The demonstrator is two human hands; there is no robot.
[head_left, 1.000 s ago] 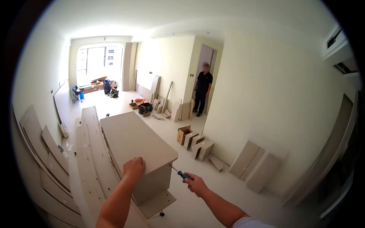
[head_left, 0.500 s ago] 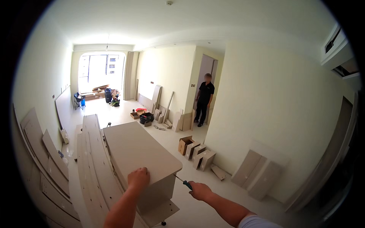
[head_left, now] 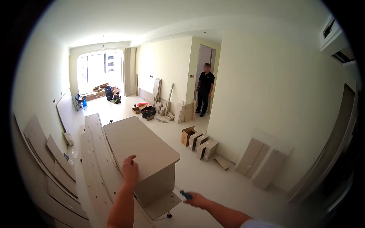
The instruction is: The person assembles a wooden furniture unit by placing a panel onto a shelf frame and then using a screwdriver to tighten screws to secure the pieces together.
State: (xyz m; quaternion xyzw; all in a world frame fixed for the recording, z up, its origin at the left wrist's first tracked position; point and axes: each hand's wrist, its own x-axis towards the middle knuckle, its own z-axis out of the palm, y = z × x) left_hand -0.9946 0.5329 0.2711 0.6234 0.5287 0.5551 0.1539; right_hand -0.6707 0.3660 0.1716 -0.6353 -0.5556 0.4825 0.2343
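My left hand [head_left: 130, 171] is at the left edge of a beige cabinet's top panel [head_left: 146, 142], one finger stretched out over the surface. It is open and grips nothing that I can see. In my closed right hand [head_left: 198, 200] is a screwdriver [head_left: 186, 195] with a dark teal handle. Its thin, blurred shaft points up and left, beside the cabinet's near right side and below the top panel's rounded corner. Under the top, the cabinet side [head_left: 156, 186] and a lower board [head_left: 167, 207] are visible. A black foot [head_left: 169, 215] shows beneath that board.
Long drilled boards [head_left: 95, 152] lie stacked left of the cabinet. More panels lean on the left wall [head_left: 36, 136] and right wall [head_left: 262, 161]. Cartons [head_left: 188, 136] stand along the right wall. A person in dark clothes [head_left: 206, 85] stands in the doorway. A black bag [head_left: 148, 111] sits farther back.
My left hand has shifted left to the panel's edge, with a finger lifting outward. My right hand has drawn the screwdriver down, away from the corner under the top. The view has shifted slightly.
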